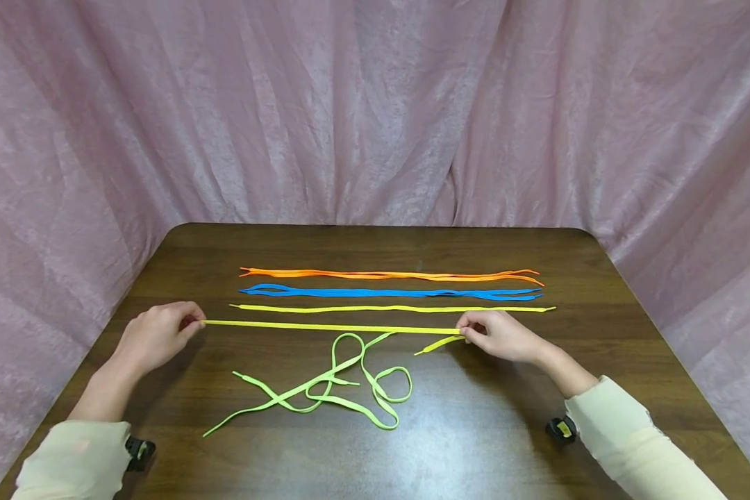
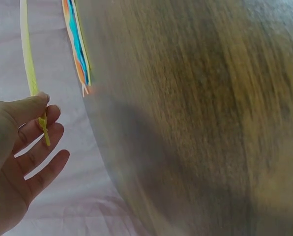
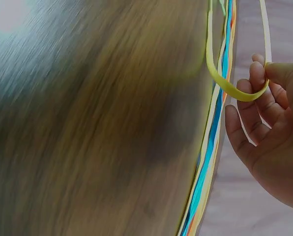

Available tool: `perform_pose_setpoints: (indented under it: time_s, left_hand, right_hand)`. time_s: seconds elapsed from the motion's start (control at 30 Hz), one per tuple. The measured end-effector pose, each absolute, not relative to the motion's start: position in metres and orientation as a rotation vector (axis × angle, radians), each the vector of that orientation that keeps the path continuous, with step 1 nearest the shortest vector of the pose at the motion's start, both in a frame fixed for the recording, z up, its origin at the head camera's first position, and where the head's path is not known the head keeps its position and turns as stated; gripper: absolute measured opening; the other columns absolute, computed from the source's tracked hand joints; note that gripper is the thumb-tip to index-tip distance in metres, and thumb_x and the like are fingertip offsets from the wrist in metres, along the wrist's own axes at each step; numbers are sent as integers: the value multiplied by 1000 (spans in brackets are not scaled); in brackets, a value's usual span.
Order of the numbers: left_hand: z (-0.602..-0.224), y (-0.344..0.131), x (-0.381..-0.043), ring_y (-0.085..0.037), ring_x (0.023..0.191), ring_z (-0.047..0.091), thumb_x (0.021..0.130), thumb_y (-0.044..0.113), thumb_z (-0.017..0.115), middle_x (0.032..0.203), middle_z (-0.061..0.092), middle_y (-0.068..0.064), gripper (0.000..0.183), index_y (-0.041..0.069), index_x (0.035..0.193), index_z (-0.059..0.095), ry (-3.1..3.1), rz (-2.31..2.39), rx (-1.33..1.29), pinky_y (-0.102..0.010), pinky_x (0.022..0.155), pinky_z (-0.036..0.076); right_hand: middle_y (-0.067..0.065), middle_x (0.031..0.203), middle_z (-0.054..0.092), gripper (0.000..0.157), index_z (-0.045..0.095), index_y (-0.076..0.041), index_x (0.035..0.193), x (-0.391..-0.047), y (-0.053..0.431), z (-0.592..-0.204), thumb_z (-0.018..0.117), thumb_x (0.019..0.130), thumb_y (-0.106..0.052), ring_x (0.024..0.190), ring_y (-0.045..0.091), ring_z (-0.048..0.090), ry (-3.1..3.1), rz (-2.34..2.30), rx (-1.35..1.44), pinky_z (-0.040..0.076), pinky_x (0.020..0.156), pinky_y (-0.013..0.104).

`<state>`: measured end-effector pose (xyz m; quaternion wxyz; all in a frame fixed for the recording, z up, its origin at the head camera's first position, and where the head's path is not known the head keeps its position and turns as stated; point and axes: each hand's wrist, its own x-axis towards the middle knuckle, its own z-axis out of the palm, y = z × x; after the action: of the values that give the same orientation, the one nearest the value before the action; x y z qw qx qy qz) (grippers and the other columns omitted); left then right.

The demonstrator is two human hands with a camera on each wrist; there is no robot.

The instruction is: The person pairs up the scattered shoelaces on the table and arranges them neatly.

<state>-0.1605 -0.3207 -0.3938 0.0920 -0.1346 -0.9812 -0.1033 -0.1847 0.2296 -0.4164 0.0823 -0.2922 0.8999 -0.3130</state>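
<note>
A yellow shoelace (image 1: 331,327) is stretched taut between the two hands, above the table. My left hand (image 1: 162,333) pinches it near one tip between thumb and forefinger; in the left wrist view the tip (image 2: 45,132) hangs below the pinch. My right hand (image 1: 500,335) pinches the lace farther along. From there its loose end (image 1: 439,345) doubles back leftward, and a curved bend (image 3: 242,94) shows in the right wrist view. Just behind the held lace, another yellow shoelace (image 1: 394,308) lies straight on the table. In front, light green shoelaces (image 1: 325,389) lie in a loopy tangle.
Farther back, blue shoelaces (image 1: 375,293) and orange shoelaces (image 1: 387,275) lie side by side in straight rows on the brown wooden table (image 1: 256,243). Pink curtains (image 1: 375,125) hang behind the table and at its sides.
</note>
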Motion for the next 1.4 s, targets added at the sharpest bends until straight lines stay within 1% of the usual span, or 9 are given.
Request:
perform_pose_setpoints:
  time_s: [0.17,0.33,0.5,0.6,0.73,0.93,1.1,1.4]
  left_hand:
    - [-397,-320,-162,-20,62,58,79,17,68,73,63,2,4,16,82,66,-2911,-296,-413,-43,50,41]
    - [-398,-321,-164,-20,61,57,78,16,68,74,63,1,4,15,81,66,-2916,-300,-428,-43,49,41]
    - [-398,-323,-166,-21,62,57,79,17,68,74,63,1,4,15,82,66,-2915,-289,-421,-43,49,41]
    - [-398,-324,-166,-21,62,57,79,17,68,74,63,1,4,15,82,66,-2921,-282,-416,-44,49,41]
    - [-398,-325,-168,-20,62,56,80,17,68,74,63,0,4,14,83,67,-2938,-293,-419,-44,50,41]
    - [-400,-327,-169,-18,61,56,80,17,68,75,64,0,4,13,83,68,-2946,-291,-409,-43,50,41]
    - [-401,-329,-169,-19,62,57,81,16,67,75,64,-1,4,13,83,68,-2953,-290,-405,-42,50,42]
    - [-404,-329,-171,-23,66,59,81,17,67,78,65,-3,4,14,82,68,-2969,-308,-409,-47,54,43]
  right_hand:
    - [0,74,61,10,65,-9,92,-185,251,-419,55,90,-9,63,4,46,2759,-915,-807,40,58,20]
    - [-4,75,60,8,64,-9,92,-185,272,-421,56,90,-9,65,2,48,2807,-880,-750,41,58,21]
    - [-1,78,63,9,64,-9,92,-184,291,-419,55,90,-8,70,3,53,2859,-849,-698,43,62,21]
    - [0,77,63,8,64,-8,91,-184,301,-420,56,90,-7,68,4,54,2899,-826,-693,43,62,22]
    - [-2,75,63,7,65,-9,91,-184,314,-421,58,89,-8,67,5,53,2943,-781,-668,42,62,22]
    - [-3,78,65,6,65,-10,90,-183,330,-423,59,88,-10,67,4,51,2978,-731,-599,40,62,23]
    - [-3,78,65,5,65,-11,90,-183,340,-424,60,88,-12,68,2,51,2999,-709,-553,41,64,25]
    - [-2,73,61,4,64,-9,87,-185,350,-426,61,87,-12,62,1,44,3028,-722,-537,37,58,21]
